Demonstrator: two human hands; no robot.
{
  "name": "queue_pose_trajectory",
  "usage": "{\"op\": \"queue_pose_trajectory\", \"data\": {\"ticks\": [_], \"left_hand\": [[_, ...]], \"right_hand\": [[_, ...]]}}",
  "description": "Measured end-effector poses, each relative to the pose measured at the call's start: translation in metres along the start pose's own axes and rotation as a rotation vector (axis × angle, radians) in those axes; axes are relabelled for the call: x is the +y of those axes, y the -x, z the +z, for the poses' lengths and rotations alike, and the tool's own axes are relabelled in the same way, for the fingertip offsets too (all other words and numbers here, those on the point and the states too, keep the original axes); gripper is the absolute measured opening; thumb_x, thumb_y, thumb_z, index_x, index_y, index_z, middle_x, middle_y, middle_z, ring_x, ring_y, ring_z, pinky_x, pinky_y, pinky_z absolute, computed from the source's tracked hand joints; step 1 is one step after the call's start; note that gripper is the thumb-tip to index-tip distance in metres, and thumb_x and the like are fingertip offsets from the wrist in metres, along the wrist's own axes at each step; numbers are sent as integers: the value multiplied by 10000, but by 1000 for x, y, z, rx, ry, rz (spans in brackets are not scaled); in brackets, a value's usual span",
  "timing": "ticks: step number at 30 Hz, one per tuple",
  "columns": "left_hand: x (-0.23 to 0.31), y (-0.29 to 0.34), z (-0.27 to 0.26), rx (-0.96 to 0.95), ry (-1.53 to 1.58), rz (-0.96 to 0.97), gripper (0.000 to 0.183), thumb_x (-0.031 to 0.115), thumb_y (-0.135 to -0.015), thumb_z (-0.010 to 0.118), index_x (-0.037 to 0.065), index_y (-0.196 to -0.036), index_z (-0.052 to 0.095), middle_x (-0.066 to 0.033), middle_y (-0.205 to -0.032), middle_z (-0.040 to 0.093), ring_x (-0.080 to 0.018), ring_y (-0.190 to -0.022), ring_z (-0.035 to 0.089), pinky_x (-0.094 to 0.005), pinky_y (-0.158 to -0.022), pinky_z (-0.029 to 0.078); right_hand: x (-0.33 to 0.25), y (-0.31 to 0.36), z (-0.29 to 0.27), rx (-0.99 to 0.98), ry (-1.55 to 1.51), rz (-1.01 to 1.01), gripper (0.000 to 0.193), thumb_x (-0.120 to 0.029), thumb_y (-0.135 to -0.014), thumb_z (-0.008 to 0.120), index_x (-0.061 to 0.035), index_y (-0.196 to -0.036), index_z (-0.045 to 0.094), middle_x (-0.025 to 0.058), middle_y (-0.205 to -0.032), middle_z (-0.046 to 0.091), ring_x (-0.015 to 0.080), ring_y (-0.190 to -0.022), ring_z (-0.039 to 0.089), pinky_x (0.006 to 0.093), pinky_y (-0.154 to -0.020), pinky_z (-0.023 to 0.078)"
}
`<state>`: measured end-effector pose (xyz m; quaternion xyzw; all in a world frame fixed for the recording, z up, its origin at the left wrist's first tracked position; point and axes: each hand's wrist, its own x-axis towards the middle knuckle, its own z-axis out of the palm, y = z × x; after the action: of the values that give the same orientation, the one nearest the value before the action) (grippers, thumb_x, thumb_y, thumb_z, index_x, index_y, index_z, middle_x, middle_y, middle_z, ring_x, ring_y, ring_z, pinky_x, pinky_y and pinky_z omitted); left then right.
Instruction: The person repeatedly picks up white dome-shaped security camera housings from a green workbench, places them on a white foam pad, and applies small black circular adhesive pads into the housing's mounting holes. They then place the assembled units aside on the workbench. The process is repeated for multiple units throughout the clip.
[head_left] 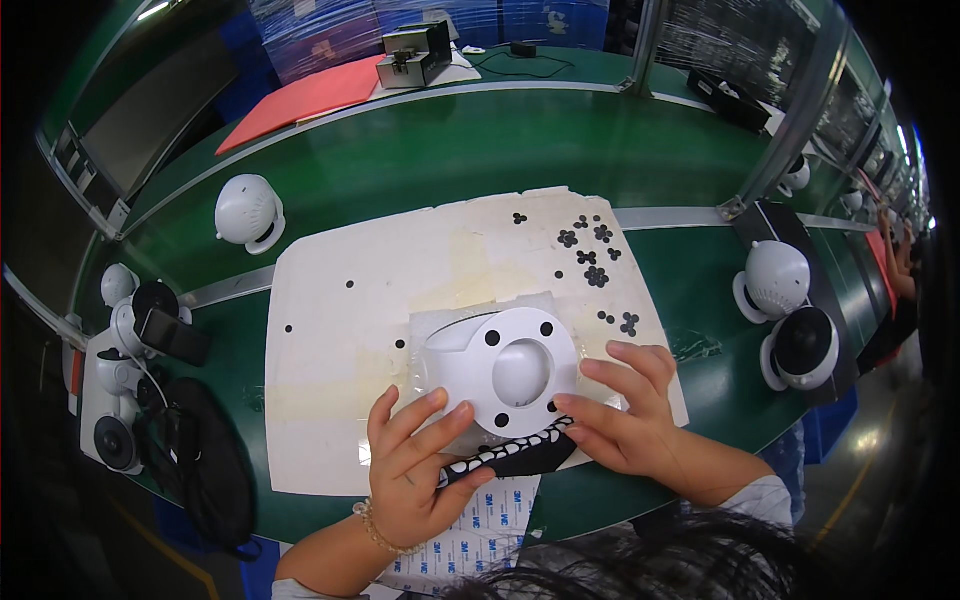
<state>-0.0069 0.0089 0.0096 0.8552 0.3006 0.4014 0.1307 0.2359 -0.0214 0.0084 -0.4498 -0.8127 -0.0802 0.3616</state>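
A white camera housing (462, 352) lies on a pale foam pad with its round, ring-shaped base (568, 362) facing up. Black round pads sit near the rim of that base. My left hand (415, 485) pinches a dark strip of round foam pads (530, 455) with rows of white holes, just below the base; its forefingers reach up against the housing. At the lower right of the ring, my right hand (630, 410) has a fingertip on a black pad (552, 407). The thumb is near the strip's end, and the other fingers are spread.
A worn cardboard sheet (340, 400) covers the green bench, with black foam clusters (596, 276) at its right. White cameras stand at the back left (248, 212) and right (778, 280). A black pouch (205, 460) lies left; printed backing paper (490, 530) is at the front edge.
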Motion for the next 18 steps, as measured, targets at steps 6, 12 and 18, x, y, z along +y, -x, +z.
{"op": "queue_pose_trajectory", "data": {"ticks": [6,12,18], "left_hand": [[-1,0,0,-6,13,3,225,228,-652,703,31,-668,595,-44,-1143,559,-234,-1135,438,-474,-971,228],[-3,0,-2,-25,37,3,232,235,-640,718,50,-657,579,-49,-1152,554,-236,-1152,420,-472,-975,219],[-14,-4,-17,-68,167,118,210,197,-637,729,48,-679,586,-65,-1125,558,-237,-971,533,-385,-821,404]], "right_hand": [[0,0,13,19,-884,552,592,-101,-748,644,-42,-1253,339,96,-1087,520,181,-993,461,295,-820,329],[-4,-19,15,-150,-1357,835,585,-46,-784,597,3,-1275,283,88,-1023,556,122,-894,530,263,-803,385],[22,-63,14,99,-1399,740,497,20,-747,544,19,-1219,388,88,-1089,545,149,-999,519,276,-885,382]]}}
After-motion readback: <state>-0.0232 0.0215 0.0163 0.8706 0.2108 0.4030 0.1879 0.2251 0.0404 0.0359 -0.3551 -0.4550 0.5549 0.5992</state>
